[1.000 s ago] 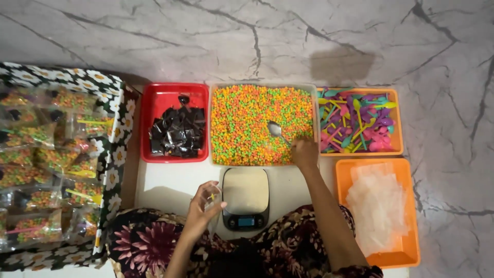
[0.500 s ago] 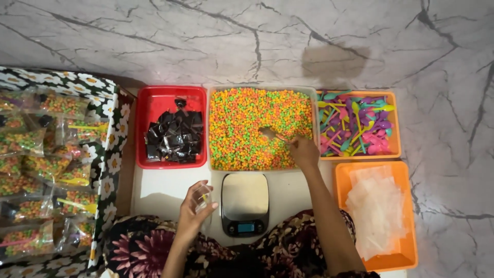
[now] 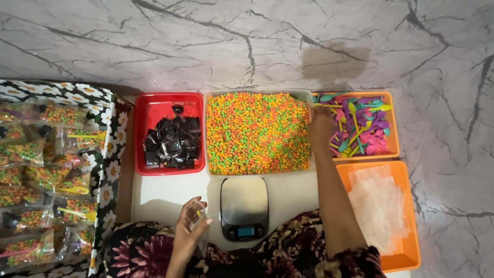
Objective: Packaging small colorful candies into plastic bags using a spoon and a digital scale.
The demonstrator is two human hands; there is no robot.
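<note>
My left hand (image 3: 189,227) holds a small clear plastic bag (image 3: 199,219) upright in front of my lap, left of a small digital scale (image 3: 244,207). A bit of yellow shows inside the bag. My right hand (image 3: 321,125) reaches forward to the right edge of the clear tray of orange, green and yellow candy beads (image 3: 257,133), where it meets the orange tray of coloured plastic spoons (image 3: 363,123). Its fingers curl downward and hide whatever is in them.
A red tray of small black sachets (image 3: 170,139) sits left of the candy. An orange tray of empty clear bags (image 3: 378,206) is at the right front. A flower-patterned box of filled candy bags (image 3: 46,175) stands at the left. Marble floor surrounds everything.
My right hand has moved right, from the middle of the candy tray to its edge by the spoon tray. The metal scoop it held is no longer visible. My left hand stays near the scale.
</note>
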